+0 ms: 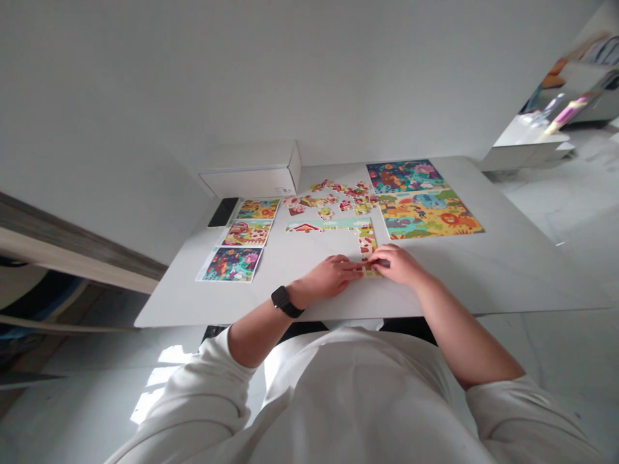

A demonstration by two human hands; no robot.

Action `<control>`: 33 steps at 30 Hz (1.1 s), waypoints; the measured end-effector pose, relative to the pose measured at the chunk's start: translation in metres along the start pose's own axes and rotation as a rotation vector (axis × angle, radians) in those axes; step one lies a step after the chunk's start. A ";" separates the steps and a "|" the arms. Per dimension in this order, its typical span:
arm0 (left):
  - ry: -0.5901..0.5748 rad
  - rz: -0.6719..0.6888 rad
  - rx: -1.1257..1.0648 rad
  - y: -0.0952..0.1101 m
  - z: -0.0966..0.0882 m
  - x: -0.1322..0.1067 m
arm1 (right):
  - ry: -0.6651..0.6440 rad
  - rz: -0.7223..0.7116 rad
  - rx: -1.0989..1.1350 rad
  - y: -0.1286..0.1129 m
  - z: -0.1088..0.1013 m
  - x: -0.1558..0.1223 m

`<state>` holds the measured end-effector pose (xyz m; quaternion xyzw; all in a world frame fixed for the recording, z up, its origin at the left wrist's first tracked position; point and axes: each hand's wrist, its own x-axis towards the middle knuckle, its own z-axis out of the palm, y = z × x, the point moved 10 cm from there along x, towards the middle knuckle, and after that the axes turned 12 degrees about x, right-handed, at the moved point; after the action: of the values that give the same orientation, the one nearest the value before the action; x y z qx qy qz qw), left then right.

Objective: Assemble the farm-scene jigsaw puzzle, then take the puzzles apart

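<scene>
A partly joined jigsaw puzzle (pixel 338 223) lies on the white table, with a top row showing a red roof and a right column running down toward me. My left hand (pixel 331 275) reaches in from the left, its fingers stretched out and their tips resting on the lower end of that column. Opposite it, my right hand (pixel 400 263) pinches a puzzle piece at the column's lower right edge; the fingers hide most of the piece. Loose puzzle pieces (pixel 325 212) lie scattered beyond the top row.
Two assembled puzzles (pixel 432 209) lie at the back right. On the left are several picture cards (pixel 231 264), a black phone (pixel 224 212) and a white box (pixel 251 181) against the wall. The table's front edge (pixel 338 317) runs close to my body.
</scene>
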<state>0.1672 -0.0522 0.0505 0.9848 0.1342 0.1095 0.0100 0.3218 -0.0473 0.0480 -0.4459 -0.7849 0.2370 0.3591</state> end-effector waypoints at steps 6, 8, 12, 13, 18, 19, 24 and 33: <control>-0.038 0.013 0.030 0.001 0.000 0.000 | 0.000 -0.003 -0.009 0.001 0.002 0.000; -0.035 -0.009 0.033 -0.003 -0.005 -0.006 | 0.002 -0.005 -0.013 0.001 0.002 -0.001; -0.006 -0.120 0.040 -0.021 -0.015 -0.027 | 0.012 0.004 -0.016 0.003 0.002 -0.002; -0.001 -0.132 0.033 -0.024 -0.017 -0.032 | 0.012 0.008 -0.017 0.003 0.002 -0.002; 0.017 -0.111 -0.012 -0.026 -0.017 -0.038 | 0.002 0.019 -0.041 0.006 0.004 -0.003; 0.019 -0.113 -0.013 -0.026 -0.016 -0.037 | -0.002 0.019 -0.048 0.006 0.004 -0.002; -0.022 -0.096 -0.052 -0.030 -0.016 -0.031 | -0.067 0.032 -0.109 0.001 0.007 0.001; 0.160 -0.300 0.000 -0.116 -0.058 0.000 | -0.083 0.087 -0.218 0.007 -0.041 0.056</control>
<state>0.1243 0.0587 0.1010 0.9419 0.2801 0.1848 0.0153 0.3383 0.0071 0.0885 -0.5056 -0.8002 0.1838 0.2652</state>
